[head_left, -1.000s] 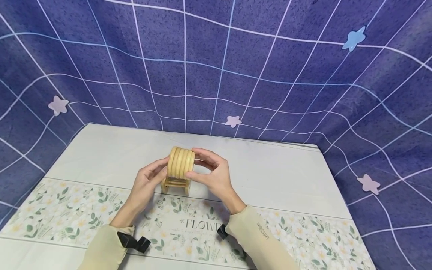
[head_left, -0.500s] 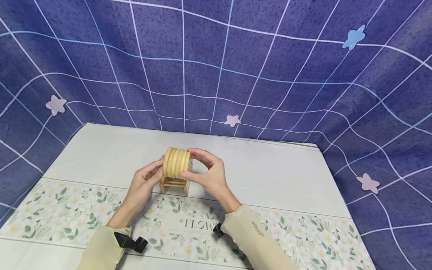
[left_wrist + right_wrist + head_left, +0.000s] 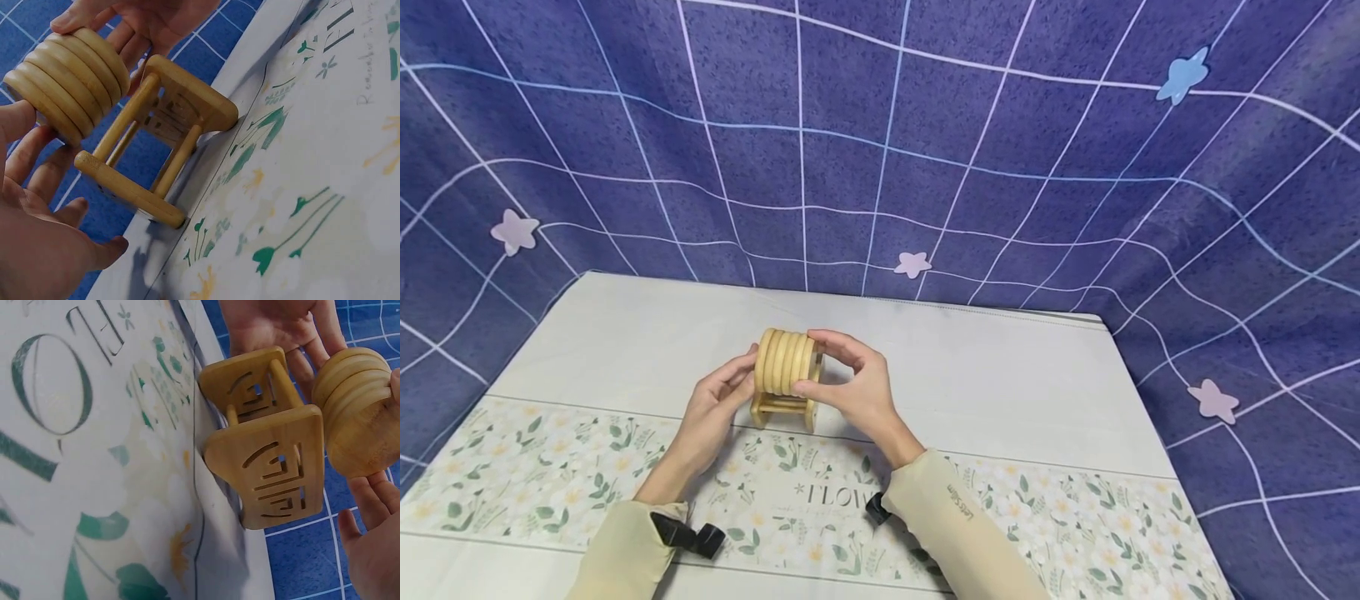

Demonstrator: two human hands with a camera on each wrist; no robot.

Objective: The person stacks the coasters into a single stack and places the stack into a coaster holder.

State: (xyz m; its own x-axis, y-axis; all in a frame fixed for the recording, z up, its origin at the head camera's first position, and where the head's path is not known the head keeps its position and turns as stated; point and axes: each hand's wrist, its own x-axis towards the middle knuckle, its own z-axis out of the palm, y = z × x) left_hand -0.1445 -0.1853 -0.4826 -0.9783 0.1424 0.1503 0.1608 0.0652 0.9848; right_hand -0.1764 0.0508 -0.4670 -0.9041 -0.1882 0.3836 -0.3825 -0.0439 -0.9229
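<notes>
A stack of round wooden coasters [image 3: 784, 360], lying on its side, is held between both hands just above a small wooden holder [image 3: 782, 408]. My left hand [image 3: 709, 408] grips the stack's left end, thumb toward me and fingers behind. At the other end, my right hand [image 3: 861, 385] pinches the coasters between thumb and fingers. In the left wrist view the stack [image 3: 69, 81] is tilted beside the holder's rails [image 3: 128, 187]. Carved slots mark the holder's end panel [image 3: 231, 453] in the right wrist view; whether the coasters touch the holder I cannot tell.
The holder stands on a white table cover [image 3: 1000, 392] with a printed flower band [image 3: 572, 475]. A dark blue gridded cloth [image 3: 850, 167] with star shapes hangs behind and at the sides. Black wrist mounts [image 3: 688, 533] sit at the sleeves.
Both hands have shifted the coaster stack slightly left relative to the holder, showing more of the holder's right end. The head view has also moved a little.
</notes>
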